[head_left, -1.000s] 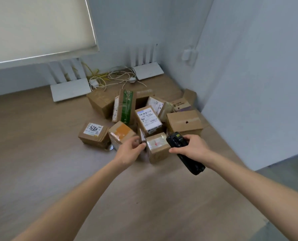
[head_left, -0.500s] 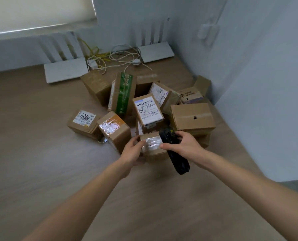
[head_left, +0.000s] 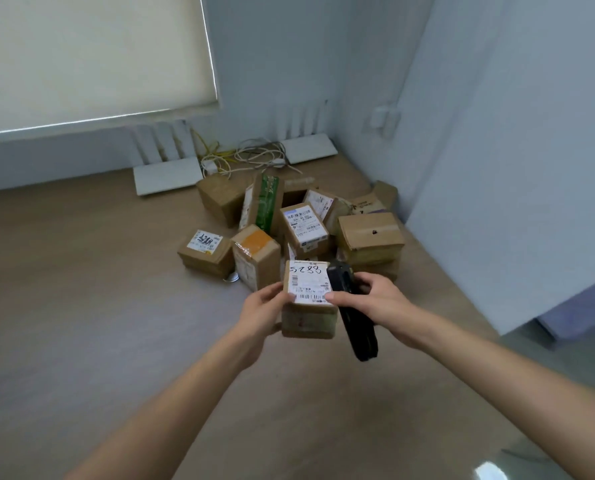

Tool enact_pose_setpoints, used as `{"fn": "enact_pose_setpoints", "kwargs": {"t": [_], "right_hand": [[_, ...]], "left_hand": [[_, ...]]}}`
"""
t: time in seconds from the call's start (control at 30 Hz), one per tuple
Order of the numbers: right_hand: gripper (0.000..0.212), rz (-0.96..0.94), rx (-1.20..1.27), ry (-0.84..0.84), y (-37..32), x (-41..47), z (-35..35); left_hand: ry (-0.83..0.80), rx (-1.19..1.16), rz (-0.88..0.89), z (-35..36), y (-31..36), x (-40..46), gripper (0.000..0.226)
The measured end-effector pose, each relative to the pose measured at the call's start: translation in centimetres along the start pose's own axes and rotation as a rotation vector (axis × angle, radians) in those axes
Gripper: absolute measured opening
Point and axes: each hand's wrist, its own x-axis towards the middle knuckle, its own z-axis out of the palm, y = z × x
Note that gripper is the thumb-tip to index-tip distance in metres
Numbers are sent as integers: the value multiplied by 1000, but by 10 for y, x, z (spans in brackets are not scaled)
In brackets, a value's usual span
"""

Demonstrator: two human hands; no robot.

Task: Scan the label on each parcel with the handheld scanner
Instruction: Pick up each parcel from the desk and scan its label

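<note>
Parcels of brown cardboard (head_left: pixel 299 233) lie heaped in the far corner of the pale wooden worktop (head_left: pixel 81 306), and one small brown cardboard parcel (head_left: pixel 309 299) sits just in front of the heap, its white printed label (head_left: pixel 308 282) turned up. The left hand (head_left: pixel 265 310) grips this parcel's left side. The right hand (head_left: pixel 369 299) is curled round the black handheld scanner (head_left: pixel 353 313) while its thumb presses the label's right edge. The scanner lies along the parcel's right side, its head pointing away from the label — to scan well, I judge the right hand should lift clear, turn the scanner's window onto the barcode strip and hold it steady while the left hand keeps the box level. The thumb covers part of the barcode. The label's small print is too blurred to read, and several labels in the heap face away or are hidden behind neighbours.
</note>
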Motion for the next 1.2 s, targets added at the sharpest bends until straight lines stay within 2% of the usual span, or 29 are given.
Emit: {"fn": "enact_pose_setpoints", "kwargs": {"t": [0.13,0.27,0.4,0.53,0.63,0.83,0.93,1.03,1.2], "right_hand": [[60,-82,18,37,-32,-72,9],[68,-173,23,66,-67,-132,12],[61,-253,-25,61,-100,-177,8],[56,-310,-191,54,-129,-209,-4],[74,-340,-415,108,-151,-223,-17],[82,-317,-835,180,-179,-248,-39],[80,-309,-944,229,-181,-257,-42],[87,-314,-1021,277,-183,-267,-43],[75,-294,-1060,298,-186,-279,-47]], "left_hand": [[-67,-25,127,-24,15,-65,50],[-116,-10,211,-43,44,-129,47],[-131,2,319,-57,71,-176,48],[-105,103,463,-68,99,-214,47],[-58,174,544,-77,118,-234,52],[7,281,617,-81,140,-255,54],[26,306,630,-78,143,-262,55],[38,324,642,-74,143,-267,54],[48,334,633,-72,142,-270,54]]}}
